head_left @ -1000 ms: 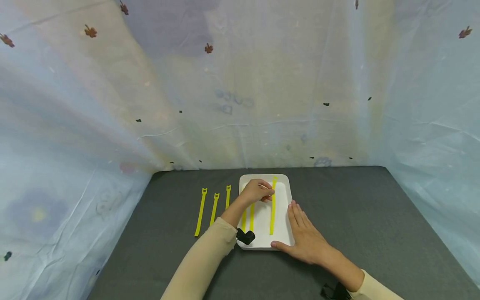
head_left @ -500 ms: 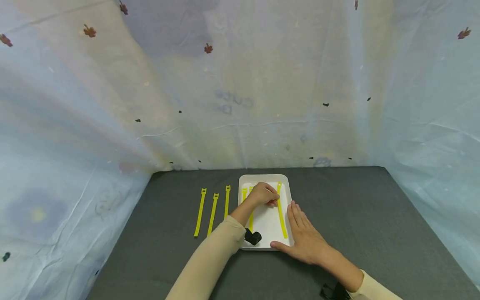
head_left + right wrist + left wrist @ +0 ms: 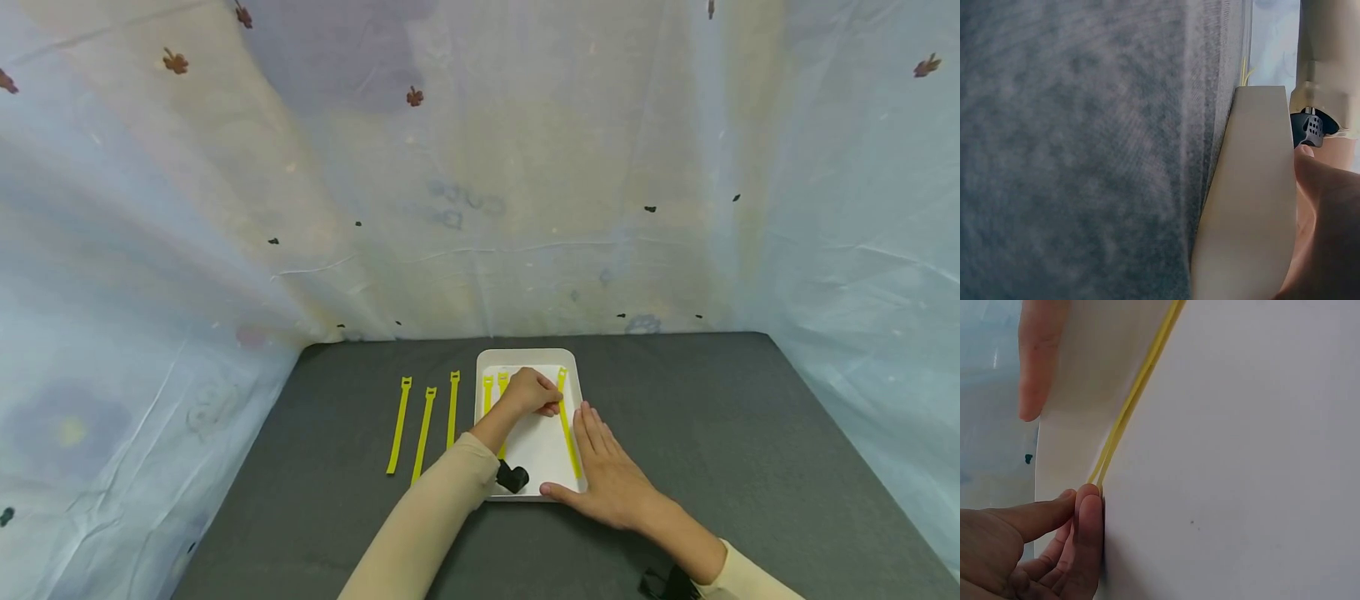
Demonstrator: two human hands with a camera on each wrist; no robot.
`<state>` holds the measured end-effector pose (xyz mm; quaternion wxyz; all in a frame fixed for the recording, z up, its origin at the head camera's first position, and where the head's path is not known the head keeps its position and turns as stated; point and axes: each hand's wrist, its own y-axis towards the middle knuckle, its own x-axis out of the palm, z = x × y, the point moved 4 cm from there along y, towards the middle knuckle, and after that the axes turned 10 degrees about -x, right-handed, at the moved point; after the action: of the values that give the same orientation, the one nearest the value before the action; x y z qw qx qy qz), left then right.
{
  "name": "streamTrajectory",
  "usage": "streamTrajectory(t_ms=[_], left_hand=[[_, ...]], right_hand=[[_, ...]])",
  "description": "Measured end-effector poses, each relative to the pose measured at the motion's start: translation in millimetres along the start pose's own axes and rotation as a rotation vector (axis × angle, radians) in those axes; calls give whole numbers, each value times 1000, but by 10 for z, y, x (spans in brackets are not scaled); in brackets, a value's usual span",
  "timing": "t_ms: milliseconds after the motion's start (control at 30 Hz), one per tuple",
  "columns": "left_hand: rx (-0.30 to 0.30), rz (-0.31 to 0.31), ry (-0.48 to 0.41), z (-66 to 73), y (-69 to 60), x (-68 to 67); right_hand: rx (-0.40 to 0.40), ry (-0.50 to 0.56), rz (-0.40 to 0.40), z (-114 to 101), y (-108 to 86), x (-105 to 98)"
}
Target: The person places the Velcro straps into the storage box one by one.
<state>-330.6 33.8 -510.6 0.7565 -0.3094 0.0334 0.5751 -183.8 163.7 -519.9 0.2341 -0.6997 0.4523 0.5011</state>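
Observation:
My left hand (image 3: 531,392) pinches a yellow strap-like cable tie (image 3: 570,437) with a slotted head, near its upper part, along the right inner side of a white tray (image 3: 540,357). In the left wrist view, thumb and fingertips grip the yellow tie (image 3: 1129,406), which shows two thin edges side by side. My right hand (image 3: 617,487) lies with straight fingers along the tray's right side, its thumb by the front right corner. The right wrist view has the tray wall (image 3: 1247,200) beside that hand. Two more yellow ties (image 3: 488,390) lie in the tray's left part, partly behind my left arm.
On the dark grey table (image 3: 712,433), left of the tray, three yellow ties (image 3: 399,425) lie roughly parallel, some partly hidden by the left sleeve. A patterned pale curtain (image 3: 525,208) hangs behind and at both sides. A black camera (image 3: 513,477) sits on the left wrist.
My left hand has moved right and slightly toward me, carrying the tie from the tray's middle right to near its right wall. The tie now slants. My right hand has stayed put.

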Motion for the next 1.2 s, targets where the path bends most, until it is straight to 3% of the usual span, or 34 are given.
streamTrajectory(t_ms=[467, 733, 1033, 1200], left_hand=[[60, 25, 96, 6, -28, 5], [53, 32, 123, 5, 12, 16], [43, 7, 112, -11, 1, -9], [50, -43, 88, -27, 10, -43]], right_hand=[[-3, -2, 8, -21, -5, -4], [-3, -8, 12, -27, -7, -10], [-4, -8, 7, -36, -12, -30], [0, 1, 8, -34, -17, -38]])
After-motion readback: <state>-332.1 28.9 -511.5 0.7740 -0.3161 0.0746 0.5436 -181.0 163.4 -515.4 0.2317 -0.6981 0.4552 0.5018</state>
